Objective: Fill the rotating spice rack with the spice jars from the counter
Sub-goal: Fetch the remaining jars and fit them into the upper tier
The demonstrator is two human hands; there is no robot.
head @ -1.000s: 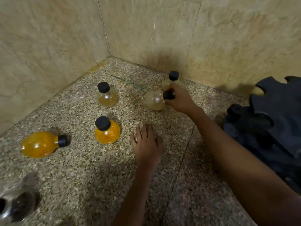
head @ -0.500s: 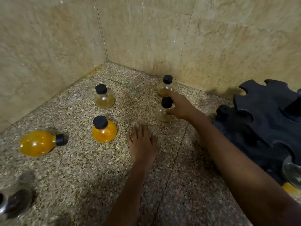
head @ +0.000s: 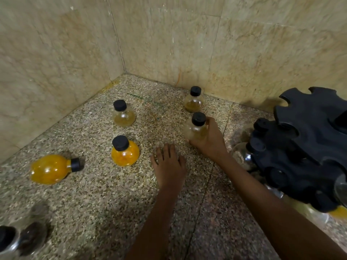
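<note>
held jar: pale-yellow spice jar (head: 195, 127), black cap, upright, centre-right of frame, base on or just above the counter, cannot tell which
right hand: right hand (head: 210, 139) curled round that jar's right side and bottom, fingers wrapped on the glass
left hand: left hand (head: 170, 166) flat on the counter, fingers straight, holds nothing, just below-left of the held jar
rack: black rotating spice rack (head: 308, 147) at right edge, slotted top disc, several capped jars hanging in lower tier; near the right hand, not touching
back jar: second pale jar (head: 194, 102) upright just above the held one, near the wall
left pale jar: pale jar (head: 123, 114) upright, upper-centre-left
orange jar: orange-filled jar (head: 124, 152) upright, centre, left of the left hand
tipped jar: orange jar on its side (head: 52, 168), cap pointing right, left of frame
dark jar: dark-filled jar (head: 20, 239) lower-left corner, blurred
surface: speckled granite counter (head: 105, 203), beige marble tile walls (head: 56, 53) meeting in a corner
obstructions: nothing between held jar and rack
writing: no labels readable on any jar
</note>
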